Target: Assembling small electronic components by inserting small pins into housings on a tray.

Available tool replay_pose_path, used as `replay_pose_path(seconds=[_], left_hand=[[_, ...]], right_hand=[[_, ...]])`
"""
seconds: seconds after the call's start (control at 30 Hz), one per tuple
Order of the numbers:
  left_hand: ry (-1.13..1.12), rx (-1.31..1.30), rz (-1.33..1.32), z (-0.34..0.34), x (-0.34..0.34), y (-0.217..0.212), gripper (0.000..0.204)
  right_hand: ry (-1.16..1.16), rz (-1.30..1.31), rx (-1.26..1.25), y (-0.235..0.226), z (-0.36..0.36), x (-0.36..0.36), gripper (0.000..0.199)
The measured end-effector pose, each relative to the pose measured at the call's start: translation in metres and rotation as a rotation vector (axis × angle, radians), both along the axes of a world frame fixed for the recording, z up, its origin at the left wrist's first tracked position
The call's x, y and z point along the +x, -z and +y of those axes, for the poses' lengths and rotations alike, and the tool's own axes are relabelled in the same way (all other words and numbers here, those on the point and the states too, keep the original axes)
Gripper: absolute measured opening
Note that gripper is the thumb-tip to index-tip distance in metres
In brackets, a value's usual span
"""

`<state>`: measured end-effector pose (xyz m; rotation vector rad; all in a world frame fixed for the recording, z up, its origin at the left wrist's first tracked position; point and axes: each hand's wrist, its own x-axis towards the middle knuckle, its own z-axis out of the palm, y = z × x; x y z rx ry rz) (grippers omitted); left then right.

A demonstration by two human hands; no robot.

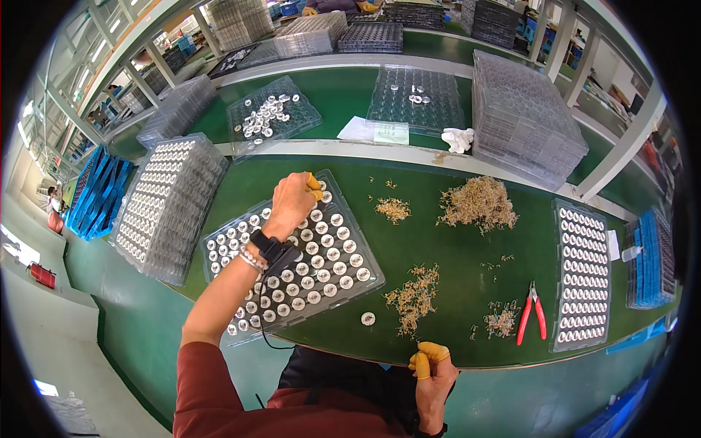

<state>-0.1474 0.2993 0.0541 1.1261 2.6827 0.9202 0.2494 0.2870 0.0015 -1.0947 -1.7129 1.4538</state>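
A clear plastic tray (343, 292) lies tilted on the green bench, its pockets filled with rows of round white discs with dark centres. Over its far corner reaches my left hand (293, 201), with yellow finger cots on. Its fingers are bent together beside a white disc (326, 196); what is between them is hidden. My right hand (434, 372), also in yellow finger cots, is pinched closed at the bench's front edge. Anything in that pinch is too small to name. A single white disc (368, 319) lies between the tray and a pile of small wire-leaded components (415, 298).
More component piles (478, 204) lie on the bench. Red-handled cutters (532, 314) sit beside a filled tray (582, 277) at right. Stacked trays (171, 204) stand at left, others (522, 117) at far right. A shelf behind holds trays with loose discs (266, 115).
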Motion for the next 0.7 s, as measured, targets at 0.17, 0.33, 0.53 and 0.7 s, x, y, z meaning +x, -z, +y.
replay_pose_path(seconds=[0.17,0.33,0.53,0.7], left_hand=[[0.037,-0.076,0.202,0.008,-0.002,0.012,0.018],[0.061,-0.123,0.342,0.015,-0.002,0.027,0.017],[0.130,0.073,0.437,0.010,-0.010,0.020,0.009],[0.120,0.186,0.114,-0.013,0.000,-0.008,0.011]], right_hand=[[-0.013,-0.014,0.058,0.002,-0.002,0.002,0.013],[0.017,-0.006,0.029,0.002,-0.005,0.004,0.013],[0.084,-0.051,0.363,-0.006,0.010,0.002,0.017],[0.074,-0.156,0.449,-0.019,0.021,0.001,0.018]])
